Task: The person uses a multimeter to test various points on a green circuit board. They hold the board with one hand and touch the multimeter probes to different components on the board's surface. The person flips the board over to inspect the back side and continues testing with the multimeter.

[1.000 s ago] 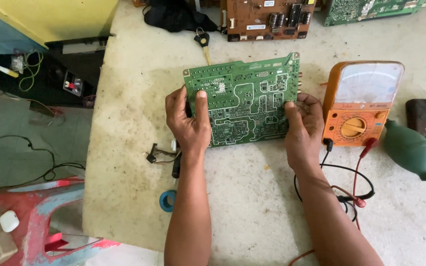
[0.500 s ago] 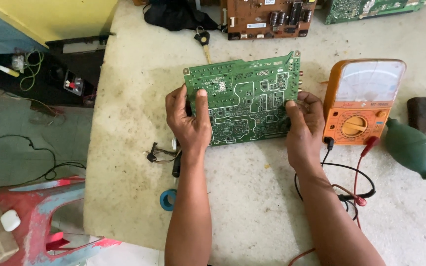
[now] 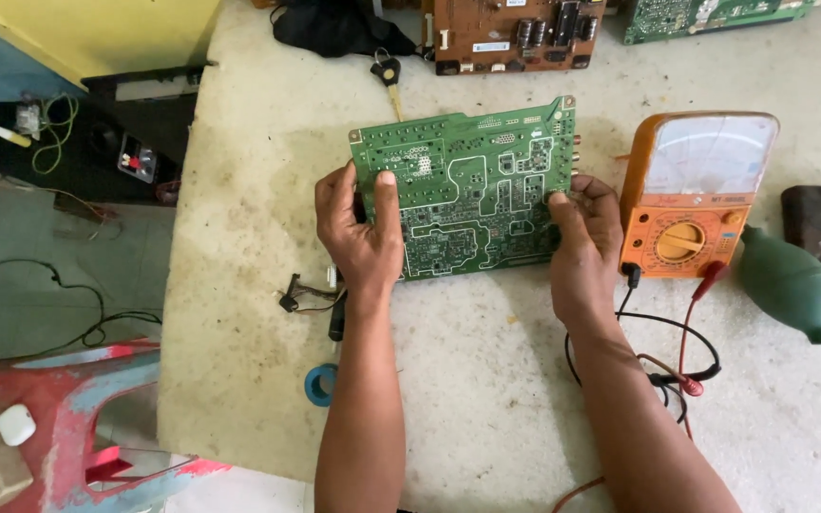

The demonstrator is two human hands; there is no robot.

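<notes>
Nearest the camera, both forearms reached away from the person across the pale, stained worktable [image 3: 486,418], and a small roll of blue tape [image 3: 319,384] lay just left of the left forearm. A little farther on, a short bundle of wires with a black connector [image 3: 308,294] sat beside the left wrist, while black and red test leads [image 3: 677,366] looped to the right of the right forearm.

Beyond the wrists the green circuit board [image 3: 472,195] lay straight ahead of the person, between the two hands, its long axis running left to right with the right end tipped slightly away. Both hands were equally near, one at each short edge. The left hand [image 3: 361,233] gripped the board's left edge, thumb laid flat on the solder side and fingers curled under (hidden from view). The right hand [image 3: 582,233] clasped the right edge, fingers bent over the rim and thumb on the face.

Just right of the right hand stood an orange analogue multimeter [image 3: 696,195], and a green rubber blower bulb [image 3: 789,290] lay farther right. Past the board lay a key [image 3: 390,78] and a brown circuit board [image 3: 515,33] at the table's far edge.
</notes>
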